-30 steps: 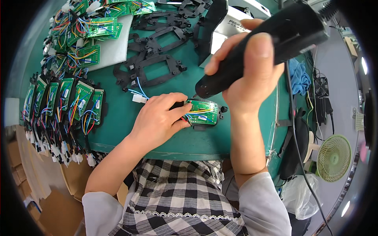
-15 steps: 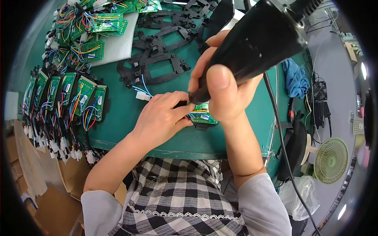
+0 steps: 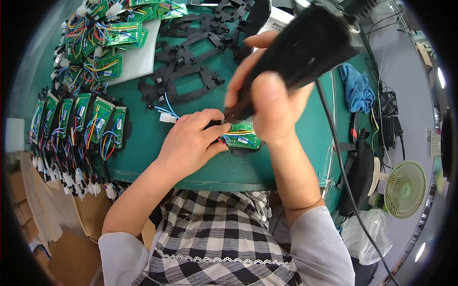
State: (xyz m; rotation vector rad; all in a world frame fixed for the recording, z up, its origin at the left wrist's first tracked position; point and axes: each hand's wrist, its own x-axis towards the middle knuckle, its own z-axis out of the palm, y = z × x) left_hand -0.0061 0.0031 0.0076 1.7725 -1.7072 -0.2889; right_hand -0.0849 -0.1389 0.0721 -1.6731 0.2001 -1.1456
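Note:
My right hand is wrapped round a black corded electric screwdriver, tilted with its tip end low and to the left. That tip meets the near side of a green circuit board set on a black plastic frame, close by my left fingertips; the exact contact point is hidden. My left hand grips the board's left edge between thumb and fingers. Yellow, red and blue wires run across the board, and a white connector on blue wires sticks out beyond the left hand.
Several black plastic frames lie further back on the green table. Wired boards stand in a row at left, with more piled on white foam behind. The screwdriver's cord, a blue cloth and a fan are at right.
The screwdriver and my right hand have shifted slightly left and down, and a bit more of the board shows. My left hand keeps its grip. The whole view has moved a little.

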